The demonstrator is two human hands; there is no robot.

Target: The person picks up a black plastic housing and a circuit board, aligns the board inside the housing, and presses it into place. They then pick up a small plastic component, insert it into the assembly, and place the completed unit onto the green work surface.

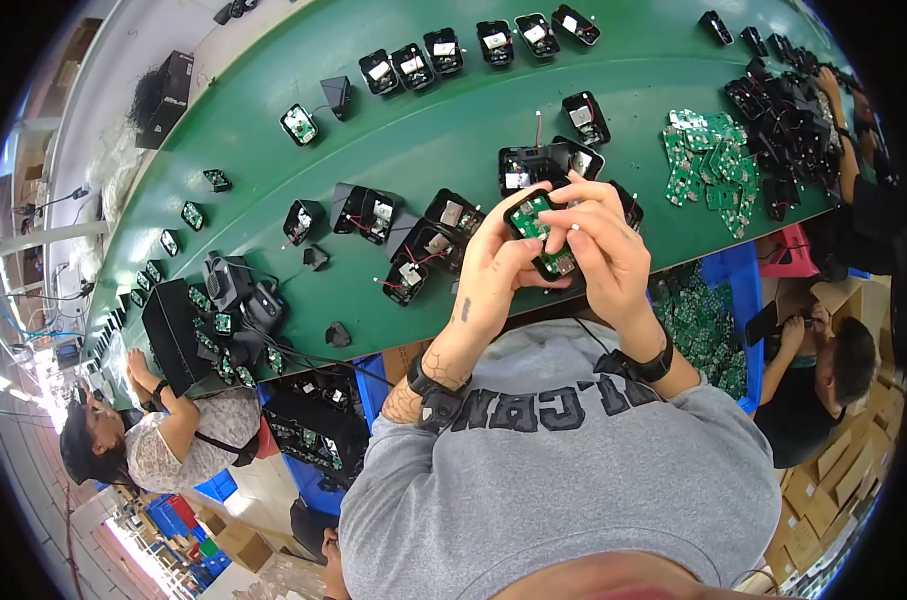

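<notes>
Over the near edge of the bench, my left hand (499, 262) grips a black plastic housing with a green circuit board (530, 222) in it, board side up. My right hand (614, 250) is closed at the board's right side, thumb and fingers pinched together. A tiny white piece (575, 228) shows at those fingertips, too small to name. Just beyond my hands stand open black housings (516, 180) with white parts inside. Left of my left hand is a cluster of similar housings (439, 245) with red and black wires.
Circuit boards (714, 165) lie heaped on the green bench (634, 95) at right, beside piled black housings (784, 110). A row of housings (444, 50) lines the far side. A blue bin (739, 270) of boards stands below the bench. Co-workers sit at both sides.
</notes>
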